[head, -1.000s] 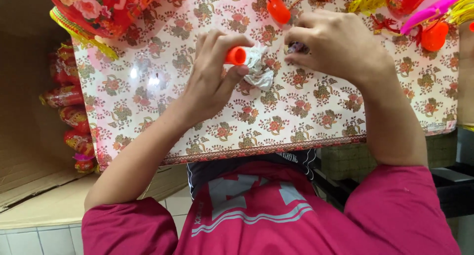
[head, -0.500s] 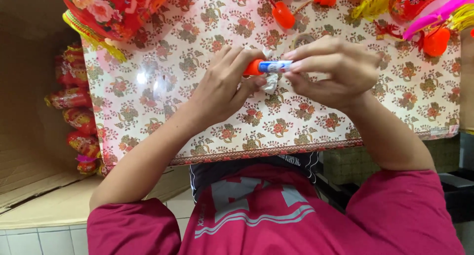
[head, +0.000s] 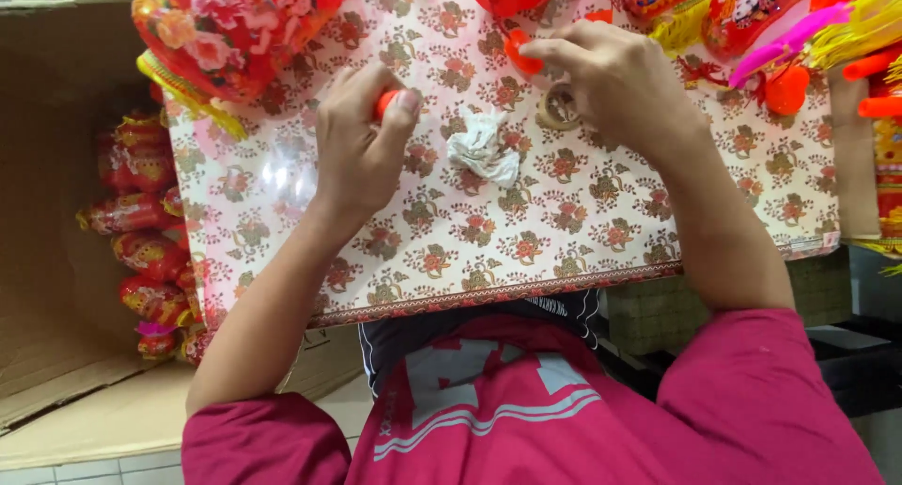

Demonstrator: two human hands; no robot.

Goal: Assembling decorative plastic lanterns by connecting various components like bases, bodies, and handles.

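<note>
left hand (head: 362, 151) pinches an orange cap (head: 387, 102), right hand (head: 615, 76) fingers pressed on an orange piece (head: 520, 54); crumpled tissue (head: 483, 147) lies on the tabletop (head: 601, 222), assembly seemingly unfinished.

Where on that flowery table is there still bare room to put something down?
The widest free patch is the near strip of the floral tablecloth, between the crumpled white tissue and the table's front edge. Another lies between the left hand and the red floral ornament. The far right corner is crowded with orange caps, tassels and the tape roll beside the right hand.

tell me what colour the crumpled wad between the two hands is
White: the crumpled wad, shown in the head view, lies on the floral-patterned table cover.
</note>
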